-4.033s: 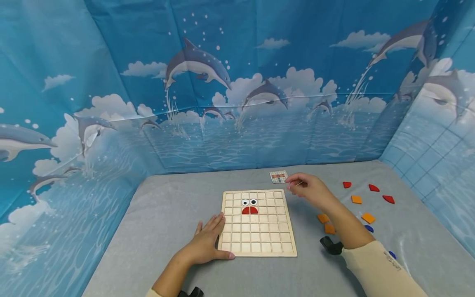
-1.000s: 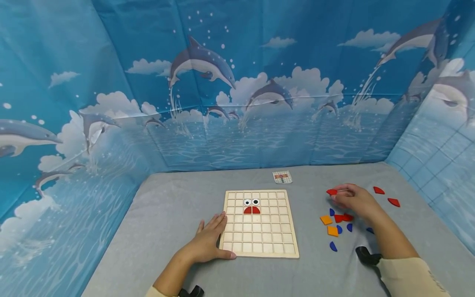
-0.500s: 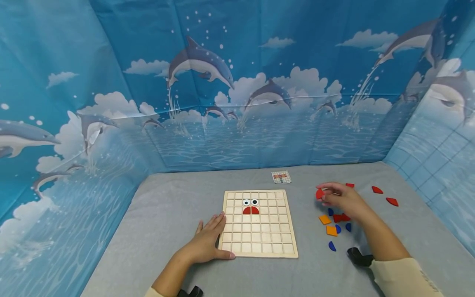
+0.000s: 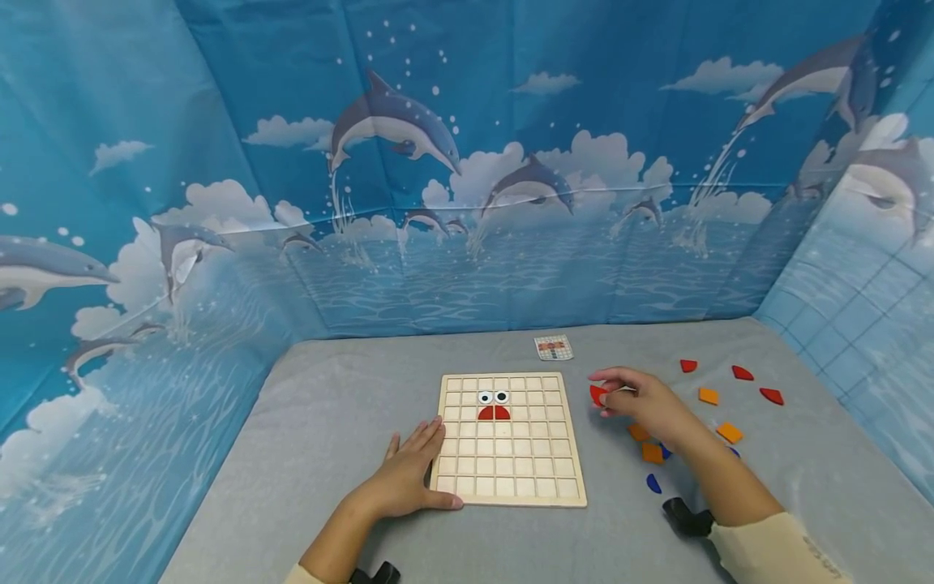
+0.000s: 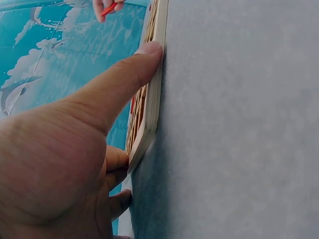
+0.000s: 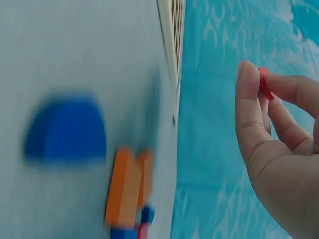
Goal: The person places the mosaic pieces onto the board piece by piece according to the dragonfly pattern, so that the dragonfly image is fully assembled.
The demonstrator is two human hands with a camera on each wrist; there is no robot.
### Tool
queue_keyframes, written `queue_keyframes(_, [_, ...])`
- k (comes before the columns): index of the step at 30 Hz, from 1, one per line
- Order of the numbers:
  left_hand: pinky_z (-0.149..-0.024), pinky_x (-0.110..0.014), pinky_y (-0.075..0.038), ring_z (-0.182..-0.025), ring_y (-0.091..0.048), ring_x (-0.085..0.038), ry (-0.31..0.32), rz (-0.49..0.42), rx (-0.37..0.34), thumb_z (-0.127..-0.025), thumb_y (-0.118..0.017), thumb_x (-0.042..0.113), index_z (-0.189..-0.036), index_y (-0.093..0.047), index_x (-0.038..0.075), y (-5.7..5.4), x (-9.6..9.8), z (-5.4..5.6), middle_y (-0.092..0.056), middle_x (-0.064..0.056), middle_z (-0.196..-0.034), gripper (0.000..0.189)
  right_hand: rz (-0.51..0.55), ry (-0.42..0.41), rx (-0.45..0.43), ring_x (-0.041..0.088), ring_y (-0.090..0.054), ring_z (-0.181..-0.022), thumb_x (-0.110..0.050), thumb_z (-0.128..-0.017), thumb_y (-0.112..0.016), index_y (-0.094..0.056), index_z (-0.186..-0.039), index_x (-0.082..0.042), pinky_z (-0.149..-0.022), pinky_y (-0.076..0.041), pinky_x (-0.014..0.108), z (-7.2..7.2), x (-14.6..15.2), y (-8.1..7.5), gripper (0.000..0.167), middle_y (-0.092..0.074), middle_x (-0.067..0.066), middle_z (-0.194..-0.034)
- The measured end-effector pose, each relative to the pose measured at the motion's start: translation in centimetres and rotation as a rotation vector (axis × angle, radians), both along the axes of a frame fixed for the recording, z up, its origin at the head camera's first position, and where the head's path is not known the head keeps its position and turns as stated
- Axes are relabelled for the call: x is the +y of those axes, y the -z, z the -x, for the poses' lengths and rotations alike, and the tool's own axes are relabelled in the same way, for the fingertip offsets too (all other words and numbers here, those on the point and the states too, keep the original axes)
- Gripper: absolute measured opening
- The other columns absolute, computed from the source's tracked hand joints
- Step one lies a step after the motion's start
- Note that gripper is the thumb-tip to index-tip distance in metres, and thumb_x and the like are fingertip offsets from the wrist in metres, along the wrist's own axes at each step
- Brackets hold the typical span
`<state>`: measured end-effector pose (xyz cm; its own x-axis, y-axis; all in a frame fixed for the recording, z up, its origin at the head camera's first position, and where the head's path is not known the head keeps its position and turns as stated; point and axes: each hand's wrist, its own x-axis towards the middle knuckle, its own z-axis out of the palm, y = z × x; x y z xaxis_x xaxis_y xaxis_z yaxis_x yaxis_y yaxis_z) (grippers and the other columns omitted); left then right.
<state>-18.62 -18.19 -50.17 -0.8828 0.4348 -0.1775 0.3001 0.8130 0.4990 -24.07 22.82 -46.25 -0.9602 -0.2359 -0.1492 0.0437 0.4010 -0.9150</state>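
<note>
A wooden grid board [image 4: 525, 466] lies on the grey cloth, with two eye pieces [image 4: 493, 397] and two red quarter-round pieces [image 4: 494, 414] set in its upper cells. Along the board's left side rests my left hand [image 4: 409, 478], fingers spread, thumb over the front edge; in the left wrist view the thumb [image 5: 124, 74] lies against the rim. My right hand [image 4: 638, 401] is raised just right of the board. Between thumb and fingertips it pinches a red quarter-round piece [image 4: 597, 395], seen nearly edge-on in the right wrist view.
A small pattern card [image 4: 554, 349] lies behind the board. To the right are scattered orange squares [image 4: 709, 396], red pieces [image 4: 771, 397] and blue half-rounds [image 4: 653, 483], some partly hidden by the right arm. A dolphin-print curtain [image 4: 438, 268] stands behind the table.
My right hand has carried the red piece leftward from the scattered pieces to near the board. Four seconds ago that hand was beside the card. The left hand and board have stayed put.
</note>
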Motion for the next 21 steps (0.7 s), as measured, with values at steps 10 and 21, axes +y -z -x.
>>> queue_keyframes(10, [-0.121,-0.071,-0.001,-0.159,-0.01,-0.034,0.004,0.002,-0.002,-0.077,-0.077,0.066,-0.162,-0.018,0.007,-0.1,-0.1,0.1,-0.009,-0.006,-0.172,0.12,0.051,-0.073,-0.009,0.028,-0.073,-0.098,-0.017,-0.097,-0.066,-0.066,-0.124,-0.005,-0.089,-0.06,0.043,-0.7,-4.8,0.0,0.029,-0.07,0.012,-0.112])
queue_keyframes(21, [-0.121,-0.071,-0.001,-0.159,-0.011,-0.035,0.004,-0.002,-0.003,-0.077,-0.078,0.065,-0.162,-0.018,0.006,-0.1,-0.1,0.0,-0.01,-0.006,-0.172,0.12,-0.012,-0.158,0.045,0.027,-0.067,-0.091,-0.011,-0.094,-0.067,-0.072,-0.112,-0.008,-0.081,-0.059,0.04,0.1,-8.8,0.1,0.019,-0.068,0.009,-0.103])
